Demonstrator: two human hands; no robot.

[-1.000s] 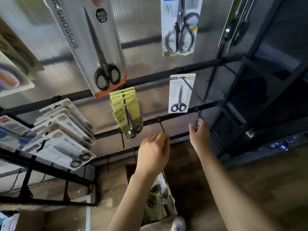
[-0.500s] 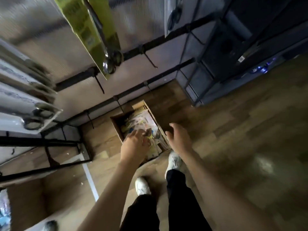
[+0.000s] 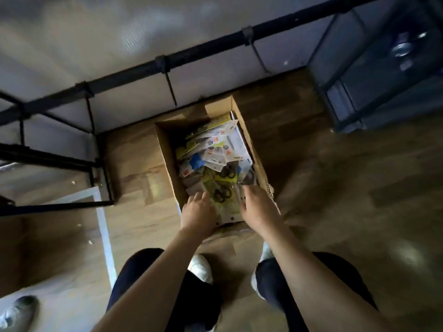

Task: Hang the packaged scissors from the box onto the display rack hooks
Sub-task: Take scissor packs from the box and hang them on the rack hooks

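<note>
box [image 3: 167,149]: open cardboard, centre of frame on the wood floor, heaped with packaged scissors [image 3: 215,154] | left hand [image 3: 197,213]: at near end of box, fingers on yellow-green pack [image 3: 221,200], grip cannot be told | right hand [image 3: 257,207]: on same pack's right side, grip unclear | rack bar [image 3: 203,53]: upper frame, bare hooks [image 3: 171,89]

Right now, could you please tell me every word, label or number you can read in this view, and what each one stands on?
None can be read.
Packaged scissors in the cardboard box: printed cards in yellow, white and blue, all too small and blurred.
Yellow package between the left hand and right hand: print blurred.
Rack rail and hook: no labels visible.
</note>
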